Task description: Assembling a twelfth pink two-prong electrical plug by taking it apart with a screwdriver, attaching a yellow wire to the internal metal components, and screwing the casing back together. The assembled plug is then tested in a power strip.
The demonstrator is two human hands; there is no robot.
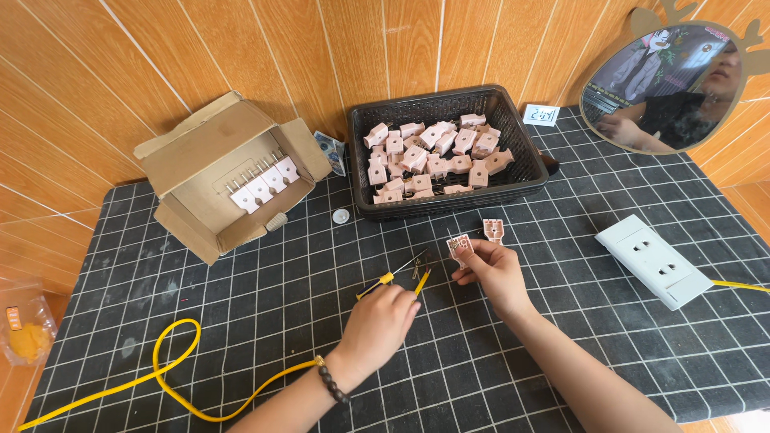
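A dark mat with a white grid (609,337) is spread over the table, set against a wall of orange-brown wood panels. At the far left an open cardboard box (210,172) is seen, with a row of pale plug parts stood in it; beside it, at the middle back, a black mesh basket (525,160) is heaped with pinkish plug housings. A round mirror (666,84) is propped at the far right, and a white socket block (654,261) is laid on the mat below it. A yellow cable (172,365) is looped across the near left. The right hand (493,273) is closed in a pinch on an opened plug half (459,244), held just above the mat, a second plug half (493,231) lying just beyond it. The left hand (381,321) is curled, its fingertips closed on small yellow-handled tools (393,277) resting on the mat. A slip is judged possible: the plug half is held only at its edge, so a pressed tool tip could skid off or small metal parts could be dropped into the grid.
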